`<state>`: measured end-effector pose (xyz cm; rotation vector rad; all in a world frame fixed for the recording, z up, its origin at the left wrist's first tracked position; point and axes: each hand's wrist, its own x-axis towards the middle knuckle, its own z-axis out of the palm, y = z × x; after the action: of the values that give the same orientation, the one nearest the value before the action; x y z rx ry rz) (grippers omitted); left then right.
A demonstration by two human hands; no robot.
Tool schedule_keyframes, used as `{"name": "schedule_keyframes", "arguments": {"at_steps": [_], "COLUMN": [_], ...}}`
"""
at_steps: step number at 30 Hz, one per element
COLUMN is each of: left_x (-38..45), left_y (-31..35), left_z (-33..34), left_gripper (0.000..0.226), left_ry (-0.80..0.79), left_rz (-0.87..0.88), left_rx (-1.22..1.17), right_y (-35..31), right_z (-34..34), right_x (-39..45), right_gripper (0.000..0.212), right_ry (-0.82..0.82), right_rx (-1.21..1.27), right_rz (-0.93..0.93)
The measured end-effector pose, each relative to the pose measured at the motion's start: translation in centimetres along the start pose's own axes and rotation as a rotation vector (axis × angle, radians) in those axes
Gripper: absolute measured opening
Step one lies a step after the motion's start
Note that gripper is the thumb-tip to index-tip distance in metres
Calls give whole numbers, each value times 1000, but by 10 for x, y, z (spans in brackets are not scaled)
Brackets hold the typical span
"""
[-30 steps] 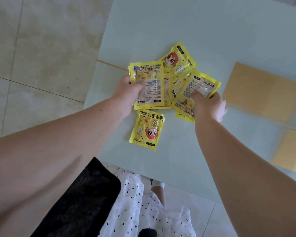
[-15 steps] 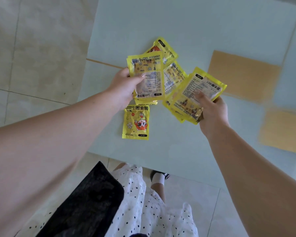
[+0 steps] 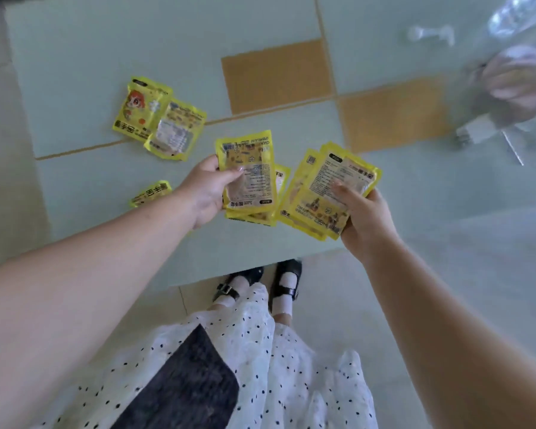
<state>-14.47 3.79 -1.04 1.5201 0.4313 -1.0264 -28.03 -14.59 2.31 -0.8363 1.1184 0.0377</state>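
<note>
My left hand (image 3: pixel 206 188) grips a small stack of yellow sachets (image 3: pixel 248 168), thumb on the top one, held above the pale green glass table (image 3: pixel 167 41). My right hand (image 3: pixel 364 216) holds a second fanned stack of yellow sachets (image 3: pixel 319 193), thumb pressed on top. Two more yellow sachets (image 3: pixel 160 119) lie overlapping on the table at the upper left. Another yellow sachet (image 3: pixel 150 193) lies just left of my left forearm, partly hidden by it.
The table's near edge (image 3: pixel 260 264) runs just below my hands, above my feet. Orange patches (image 3: pixel 276 75) show through the glass. At the upper right another person's gloved hand (image 3: pixel 520 77) holds something blurred, near a small white item (image 3: pixel 430 34).
Both hands have lifted their sachet stacks and drawn them right and toward the table's near edge. Three sachets stay on the table to the left. The view has swung right.
</note>
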Motion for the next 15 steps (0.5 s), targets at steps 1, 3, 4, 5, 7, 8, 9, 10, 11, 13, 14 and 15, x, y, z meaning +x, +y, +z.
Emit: {"name": "schedule_keyframes", "arguments": {"at_steps": [1, 3, 4, 5, 7, 8, 9, 10, 11, 13, 14, 15], "left_x": [-3, -13, -17, -23, -37, -46, -55, -65, -75, -98, -110, -123], "left_y": [-5, -15, -20, -25, -37, -44, -52, -62, -72, -95, -108, -121], "left_z": [13, 38, 50, 62, 86, 99, 112, 124, 137, 161, 172, 184], "left_gripper": [14, 15, 16, 17, 19, 20, 22, 25, 29, 32, 30, 26], "left_ry": [-47, -151, -206, -259, -355, -403, -449, -492, -532, -608, -649, -690], "left_rz": [-9, -26, -31, -38, -59, -72, -86, -98, -110, -129, -142, -162], "left_rx": [32, 98, 131, 161, 225, 262, 305, 354, 409, 525, 575, 618], "right_y": [5, 19, 28, 37, 57, 67, 78, 90, 103, 132, 147, 162], "right_z": [-18, -52, -69, -85, -117, -132, -147, -162, -176, -203, -215, -227], "right_x": [-9, -28, -39, -51, -78, -92, -107, -121, -135, -163, -177, -191], "right_gripper": [20, 22, 27, 32, 38, 39, 38, 38, 39, 40, 41, 42], "right_ry": [26, 89, 121, 149, 214, 255, 293, 332, 368, 434, 465, 501], "right_rx": [54, 162, 214, 257, 326, 359, 394, 429, 465, 538, 578, 622], "right_rz": [-20, -51, -66, -82, -111, -123, -136, -150, -162, -176, -181, -181]}}
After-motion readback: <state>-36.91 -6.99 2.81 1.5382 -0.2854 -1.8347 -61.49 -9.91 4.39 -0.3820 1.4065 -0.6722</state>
